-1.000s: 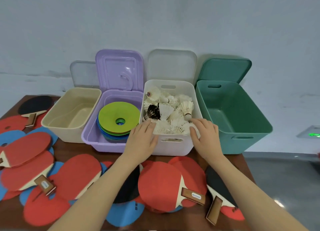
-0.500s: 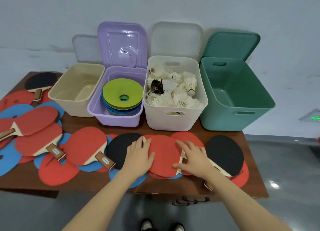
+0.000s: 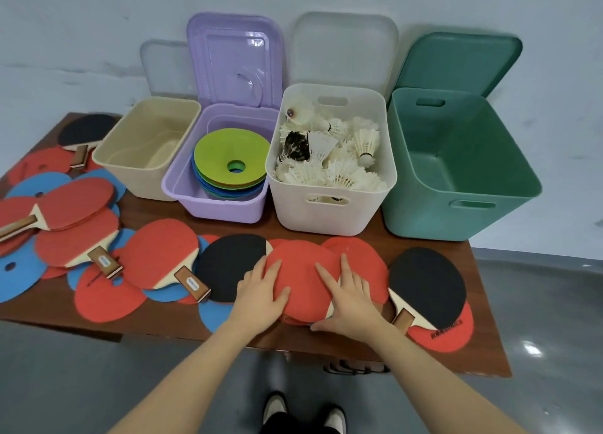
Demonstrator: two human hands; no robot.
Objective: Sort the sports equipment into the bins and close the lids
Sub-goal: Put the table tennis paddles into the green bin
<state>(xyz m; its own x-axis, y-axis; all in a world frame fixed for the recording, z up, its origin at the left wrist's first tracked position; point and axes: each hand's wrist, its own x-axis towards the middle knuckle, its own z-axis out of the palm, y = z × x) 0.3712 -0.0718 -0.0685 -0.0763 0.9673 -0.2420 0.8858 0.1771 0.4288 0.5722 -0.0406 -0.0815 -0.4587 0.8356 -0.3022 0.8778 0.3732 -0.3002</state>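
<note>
Four open bins stand in a row at the back of the table: a cream bin (image 3: 120, 169), a purple bin (image 3: 215, 205) with flat disc cones (image 3: 228, 154), a white bin (image 3: 326, 218) full of shuttlecocks (image 3: 339, 169), and a green bin (image 3: 424, 215). Each lid leans on the wall behind its bin. Several table tennis paddles and flat red and blue discs lie along the front. My left hand (image 3: 259, 295) and my right hand (image 3: 350, 298) rest flat, fingers spread, on a red paddle (image 3: 301, 277) at the front centre.
A black paddle (image 3: 425, 285) lies right of my hands, another black one (image 3: 228, 267) to the left. More red paddles (image 3: 75, 202) and blue discs (image 3: 16, 277) crowd the left side. The table's front edge (image 3: 195, 335) is just below my wrists.
Both hands left the white bin's front rim and came down toward me onto the red paddle. The view pulled back and tilted down.
</note>
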